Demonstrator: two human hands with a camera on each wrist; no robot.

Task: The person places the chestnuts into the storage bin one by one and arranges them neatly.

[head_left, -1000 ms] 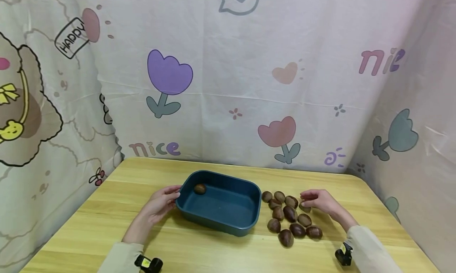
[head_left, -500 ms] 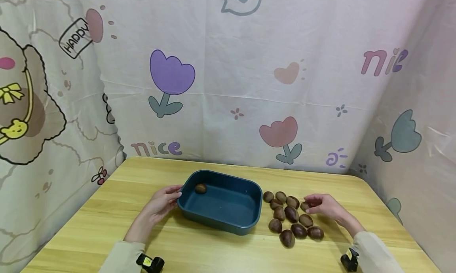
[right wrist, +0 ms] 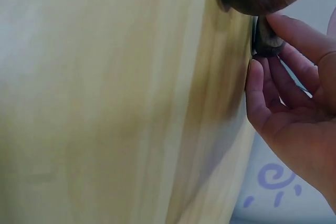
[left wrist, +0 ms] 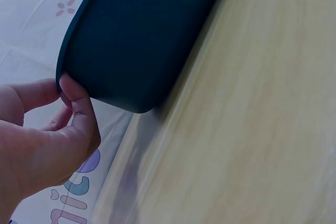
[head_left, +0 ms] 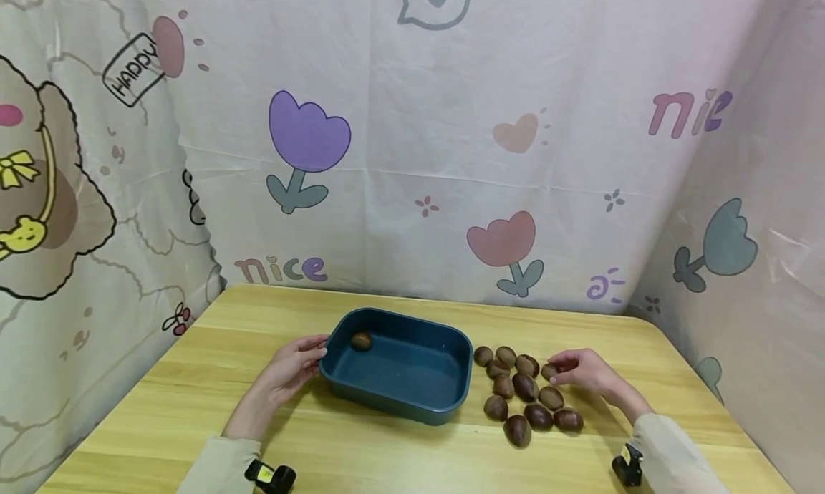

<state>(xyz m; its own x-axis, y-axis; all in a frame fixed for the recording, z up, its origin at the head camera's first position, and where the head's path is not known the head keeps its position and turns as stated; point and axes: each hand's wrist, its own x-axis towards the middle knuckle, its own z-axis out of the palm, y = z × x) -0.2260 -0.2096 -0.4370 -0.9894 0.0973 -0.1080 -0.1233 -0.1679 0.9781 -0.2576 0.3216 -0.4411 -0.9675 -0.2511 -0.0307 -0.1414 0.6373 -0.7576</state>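
Across the wooden table point(head_left: 380, 458), my right hand point(head_left: 591, 372) has shifted to bare the chestnut point(head_left: 549, 371) it grips, beside the other chestnuts point(head_left: 525, 386) and outside the blue box point(head_left: 409, 379), which my left hand point(head_left: 288, 371) pinches and where so far only one nut point(head_left: 362, 341) lies.

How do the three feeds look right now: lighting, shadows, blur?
Head view: bright, soft light, chestnuts distinct; left wrist: dimmer, the blue container dark and nearly featureless; right wrist: a shadow across the tabletop beside the right hand, wood grain soft.
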